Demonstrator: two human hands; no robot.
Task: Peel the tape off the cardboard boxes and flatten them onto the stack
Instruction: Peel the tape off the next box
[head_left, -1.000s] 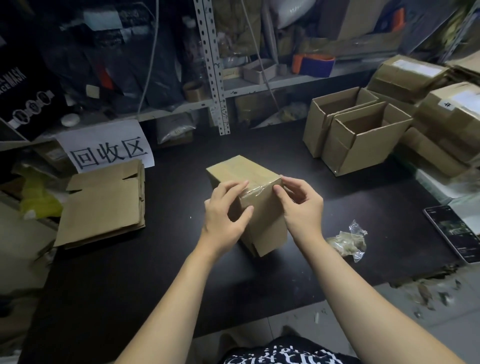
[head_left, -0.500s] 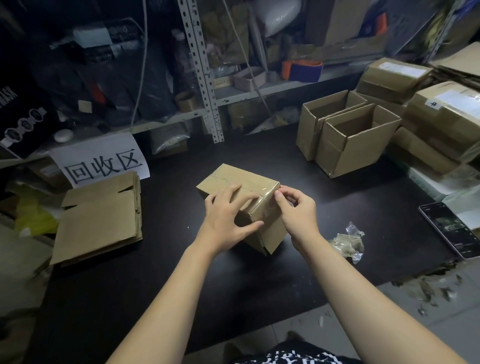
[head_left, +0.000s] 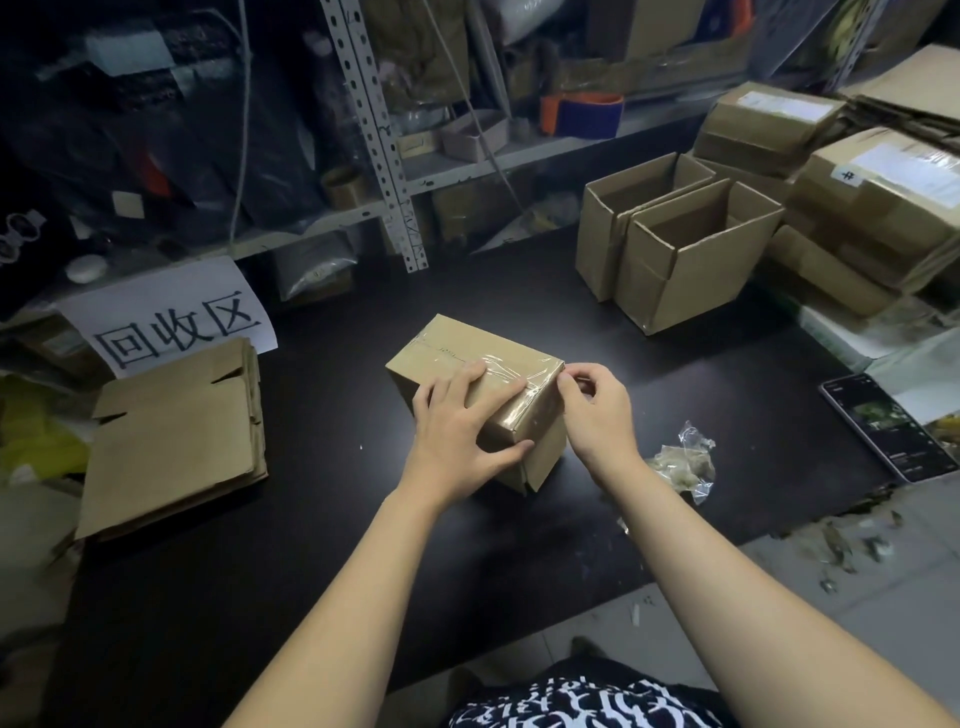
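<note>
A small brown cardboard box (head_left: 447, 345) lies on its side in the middle of the black table (head_left: 322, 519), with clear tape (head_left: 506, 371) running along its top and over the near right edge. My left hand (head_left: 457, 426) grips the box's near end, fingers across the top. My right hand (head_left: 597, 410) pinches the tape's end at the box's right edge. A stack of flattened boxes (head_left: 171, 436) lies at the table's left.
Two open empty boxes (head_left: 691, 260) stand at the back right, beside piled sealed cartons (head_left: 872, 208). A crumpled tape wad (head_left: 680, 462) lies right of my hands. A phone (head_left: 888, 426) rests at the right edge. A paper sign (head_left: 171, 322) and cluttered shelving (head_left: 384, 156) are behind.
The box has tipped from nearly upright down onto its side. My left hand slid over its top and my right hand stayed pinched at the tape on the right edge.
</note>
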